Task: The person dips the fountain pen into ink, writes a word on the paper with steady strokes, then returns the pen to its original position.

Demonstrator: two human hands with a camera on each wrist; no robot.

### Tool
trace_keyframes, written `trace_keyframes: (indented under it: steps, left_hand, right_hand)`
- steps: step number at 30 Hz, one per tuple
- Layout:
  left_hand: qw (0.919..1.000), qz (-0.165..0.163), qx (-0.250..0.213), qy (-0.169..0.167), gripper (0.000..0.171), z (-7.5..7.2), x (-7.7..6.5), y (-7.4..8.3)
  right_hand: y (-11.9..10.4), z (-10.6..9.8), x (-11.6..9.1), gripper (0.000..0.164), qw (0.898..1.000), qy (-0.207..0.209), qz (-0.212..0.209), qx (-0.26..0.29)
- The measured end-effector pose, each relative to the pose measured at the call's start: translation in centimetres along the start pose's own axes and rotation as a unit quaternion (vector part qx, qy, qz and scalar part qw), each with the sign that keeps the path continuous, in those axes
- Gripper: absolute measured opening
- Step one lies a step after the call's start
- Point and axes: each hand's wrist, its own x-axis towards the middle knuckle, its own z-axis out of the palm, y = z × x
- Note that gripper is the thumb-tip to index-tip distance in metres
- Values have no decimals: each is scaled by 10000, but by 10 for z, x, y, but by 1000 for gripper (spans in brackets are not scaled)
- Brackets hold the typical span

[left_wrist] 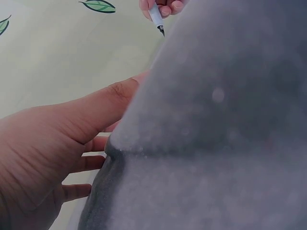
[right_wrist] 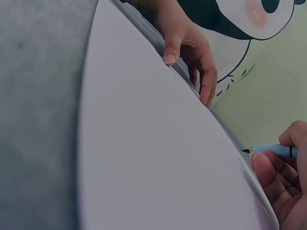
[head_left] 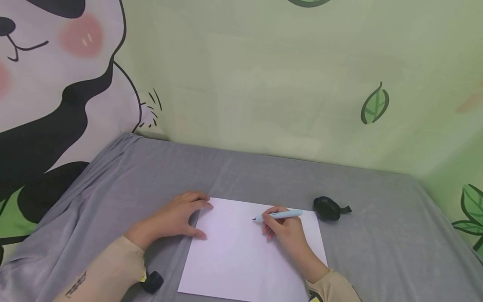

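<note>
At left, your left grip [head_left: 181,216] is loosely spread and has hold of nothing; its thumb and forefinger tips lie over the left border of the paper [head_left: 230,256]. I would let these tips press lightly, so that the paper does not slide or crease. It lies flat on the grey cloth of the table [head_left: 385,235]. Next comes the pen [head_left: 287,214], above the upper part of the paper, with its dark tip toward the left; whether this tip touches, I cannot tell. Your right grip [head_left: 291,235] is closed around the barrel; hold it firm but not stiff. Concerning the edges, between the left thumb and the tip there is bare paper for short strokes. At the far right corner, the black object [head_left: 326,208] sits just beside the paper, so a wide move could knock it; nearer to you, the right side offers more room.
</note>
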Motion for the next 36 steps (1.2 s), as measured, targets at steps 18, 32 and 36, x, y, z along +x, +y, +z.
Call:
trace_keyframes:
  steps: [18,32,36]
  left_hand:
    - [10000,-4,33,-19,72,-1,3,1]
    - [10000,20,19,6,70,0,1,0]
    - [10000,-43,-13,2,70,1,0,1]
  right_hand:
    - [2,0,0,11,10000,-63,13,-18]
    - [3,1,0,14,9996,-256,-112,-65]
    - [3,0,0,15,9995,-287,-147,-53]
